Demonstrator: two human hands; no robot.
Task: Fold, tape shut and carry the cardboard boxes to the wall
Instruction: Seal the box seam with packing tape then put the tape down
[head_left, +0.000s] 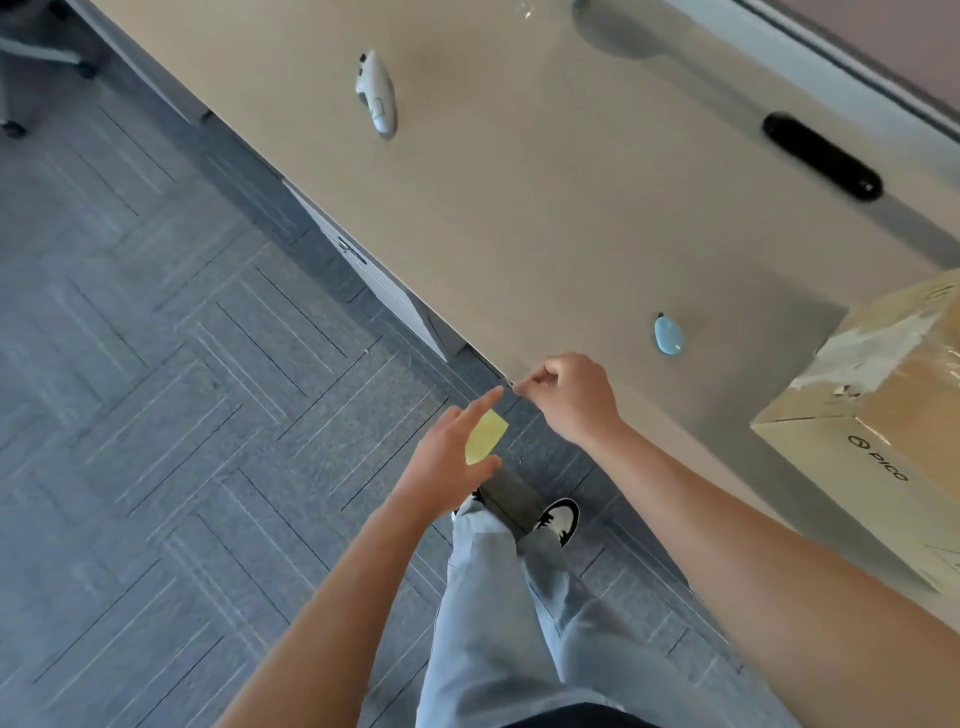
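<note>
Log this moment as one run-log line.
left hand: open, yellowish tape piece at fingers | right hand: pinching at table edge | cardboard box: on table, untouched

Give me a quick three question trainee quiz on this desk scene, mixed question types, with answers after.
1. True or false: the cardboard box sits on the desk.
2. Which hand pinches something small at the desk edge?
A. left hand
B. right hand
3. Fill in: the yellow piece shows beside the ___ hand.

Key: 1 true; 2 B; 3 left.
</note>
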